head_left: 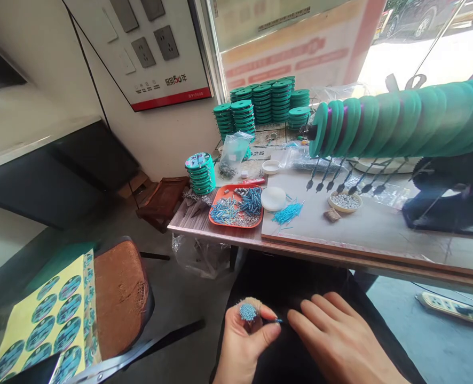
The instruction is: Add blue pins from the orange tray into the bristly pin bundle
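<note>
Window-side workbench [360,229] carries green spools [260,104] at twelve o'clock, with an orange tray [211,212] nearer. At six o'clock, the left hand [244,341] fists a blue-tipped bundle [247,311]. The right hand [336,336] lies flat on the dark lap cloth [284,277], fingers straight.

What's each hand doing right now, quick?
Left hand: closed on a bundle of blue pieces.
Right hand: open, flat on the dark cloth, holding nothing.

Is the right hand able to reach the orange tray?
Probably yes: the right hand is empty and open, and the orange tray sits near the table's front edge with nothing over it.
</note>
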